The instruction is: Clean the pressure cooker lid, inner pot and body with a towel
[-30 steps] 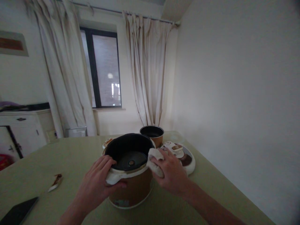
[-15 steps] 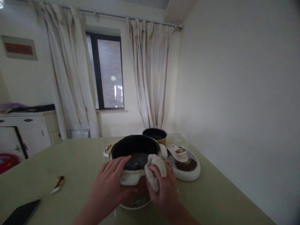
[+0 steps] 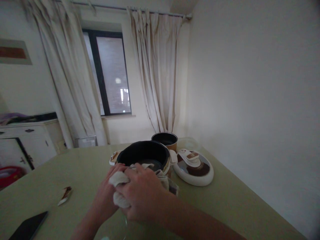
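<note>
An electric pressure cooker body (image 3: 143,148) with a dark interior stands lidless on the table, tan and white outside. My right hand (image 3: 142,190) is closed around a bunched pale cloth (image 3: 119,179) at the cooker's near left side. More of the cloth spreads behind my right wrist and over the near rim. Just left of it, my left hand (image 3: 106,196) is against the front of the cooker, its fingers mostly covered by my right hand and the cloth. Whether it grips the rim or the cloth cannot be seen.
Behind the cooker stands an inner pot (image 3: 171,141). The cooker's lid (image 3: 197,168) lies to the right. A small brown-and-white piece (image 3: 65,196) and a dark phone-like slab (image 3: 30,226) are on the left of the green table (image 3: 82,166). A wall borders the right side.
My right hand has moved left with the cloth, from the cooker's near right side to its near left, now overlapping my left hand. The view has shifted slightly.
</note>
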